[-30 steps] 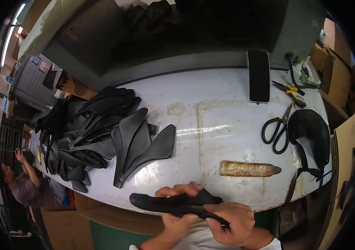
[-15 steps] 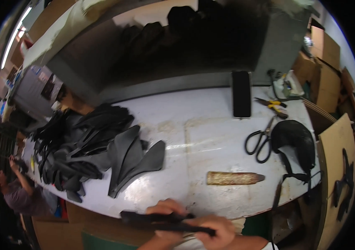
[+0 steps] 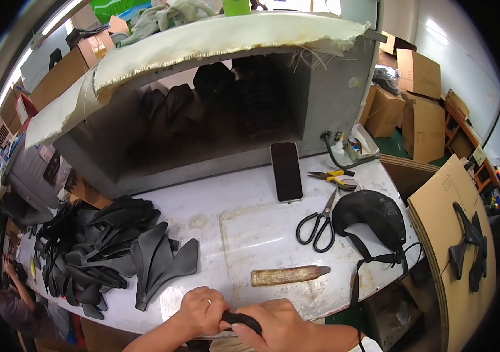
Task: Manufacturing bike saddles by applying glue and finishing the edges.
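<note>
Left hand [image 3: 204, 311]: knuckles up, fingers curled tight on one end of a black piece [image 3: 243, 320]; forearm slants up and rightward from the lower edge. Right hand [image 3: 279, 324]: fingers closed on the other end; forearm slants leftward. The piece, largely hidden by both hands, is held between them at the near edge of the surface [image 3: 232, 234].

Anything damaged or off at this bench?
Mostly wear. The pale cover atop the grey box is frayed, with loose threads at its right end. The white tabletop has brownish stains, and the tool handle looks patchy and scuffed. The held black piece is mostly hidden; can't judge it.
</note>
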A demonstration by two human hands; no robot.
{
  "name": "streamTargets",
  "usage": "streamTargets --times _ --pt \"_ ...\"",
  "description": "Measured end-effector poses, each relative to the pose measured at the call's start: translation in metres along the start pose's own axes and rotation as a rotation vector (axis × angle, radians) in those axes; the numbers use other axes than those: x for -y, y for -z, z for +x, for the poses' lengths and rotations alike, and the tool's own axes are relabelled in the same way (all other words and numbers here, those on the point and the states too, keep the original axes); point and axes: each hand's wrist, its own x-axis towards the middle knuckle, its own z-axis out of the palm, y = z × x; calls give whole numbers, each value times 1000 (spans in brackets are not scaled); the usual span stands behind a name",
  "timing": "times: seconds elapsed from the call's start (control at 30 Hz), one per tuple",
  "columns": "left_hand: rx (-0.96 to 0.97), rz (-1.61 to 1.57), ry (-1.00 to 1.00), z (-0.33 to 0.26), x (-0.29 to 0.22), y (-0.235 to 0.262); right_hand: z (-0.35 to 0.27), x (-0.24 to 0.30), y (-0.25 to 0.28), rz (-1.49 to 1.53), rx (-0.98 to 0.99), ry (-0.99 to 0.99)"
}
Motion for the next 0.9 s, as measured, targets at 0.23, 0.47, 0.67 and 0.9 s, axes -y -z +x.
streamTargets --times 0.23,0.47,0.67,0.9 --pt "210 85 35 9 -1 -14 -23 -40 4 57 -287 -146" --pt "-238 345 982 -46 -2 63 -127 -87 149 424 -1910 -374" --pt "9 603 1161 -101 -10 64 -184 -107 205 207 -1786 -321" --pt "-682 -861 1586 -32 -46 -1 -82 -74 -6 773 -243 -574"
